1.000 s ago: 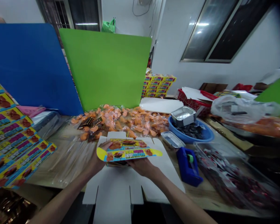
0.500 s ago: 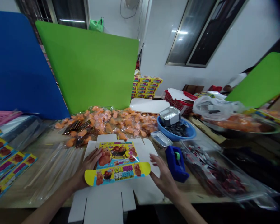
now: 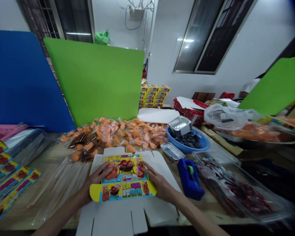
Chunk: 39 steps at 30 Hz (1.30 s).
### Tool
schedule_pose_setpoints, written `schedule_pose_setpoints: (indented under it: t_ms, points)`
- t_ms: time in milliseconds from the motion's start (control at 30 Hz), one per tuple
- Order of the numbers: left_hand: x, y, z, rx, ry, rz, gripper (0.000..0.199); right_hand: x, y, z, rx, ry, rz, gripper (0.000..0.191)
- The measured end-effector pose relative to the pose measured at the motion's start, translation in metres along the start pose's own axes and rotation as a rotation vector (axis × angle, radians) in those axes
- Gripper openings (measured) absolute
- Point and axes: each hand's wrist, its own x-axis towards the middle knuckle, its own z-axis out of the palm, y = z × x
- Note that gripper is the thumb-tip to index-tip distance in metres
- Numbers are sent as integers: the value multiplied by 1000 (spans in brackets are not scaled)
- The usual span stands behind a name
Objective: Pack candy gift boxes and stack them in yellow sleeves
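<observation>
Left hand (image 3: pixel 96 181) and right hand (image 3: pixel 161 187) spread flat on a glossy printed carton (image 3: pixel 123 177).
White die-cut cardboard flaps (image 3: pixel 110 221) splay beneath it, on a wooden table (image 3: pixel 68 223).

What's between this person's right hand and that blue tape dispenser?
The head view shows a white cardboard flap, then a strip of wooden table.

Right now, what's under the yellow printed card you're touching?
A flat white cardboard box blank lies under the printed card; its flaps stick out around the card, but the part beneath is hidden.
</observation>
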Motion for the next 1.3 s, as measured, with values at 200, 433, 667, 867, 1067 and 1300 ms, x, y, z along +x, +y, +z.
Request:
schedule_pose_setpoints:
  t_ms: [200,433,667,867,1067,1300]
  points:
    - [34,49,-32,-558,184,-361,40,43,-5,-35,273,176,188,57]
    - [52,65,-4,-1046,363,-410,37,52,5,-45,408,60,281,59]
    - [57,65,-2,-1120,364,-427,41,72,-25,-103,14,126,251,23]
    - [58,64,-2,-1088,356,-445,39,99,-47,-115,-7,-159,263,10]
    - [57,61,-1,-1068,351,-440,40,95,-38,-118,56,-215,266,13]
    - [56,60,3,-1087,381,-418,38,94,-41,-117,171,-255,345,11]
